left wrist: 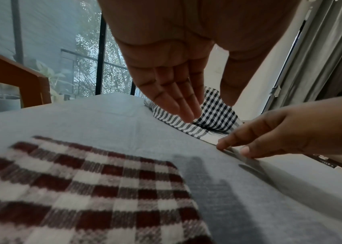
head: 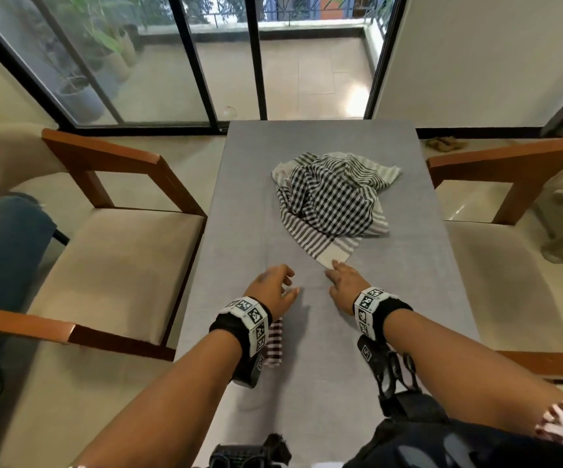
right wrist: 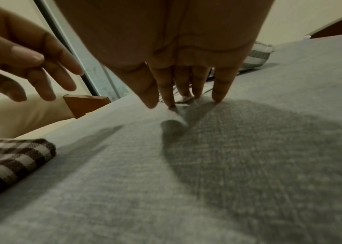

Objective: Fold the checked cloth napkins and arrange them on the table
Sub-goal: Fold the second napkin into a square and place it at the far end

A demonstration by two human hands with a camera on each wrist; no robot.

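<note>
**Both hands low over table, fingers extended**

Both forearms reach forward, bare, each wrist wrapped in a black band with printed markers. Left hand (head: 271, 289) hovers palm down, fingers nearly straight and close together, slightly spread at the tips, thumb apart to the side; it holds nothing and its fingertips are off the surface. Right hand (head: 346, 282) sits just beside it, a little further forward, palm down, wrist raised. Right fingers (right wrist: 221, 85) point down with tips pressing on the surface; thumb extended alongside, not clearly pinching. The two hands are near each other but not touching.
</note>
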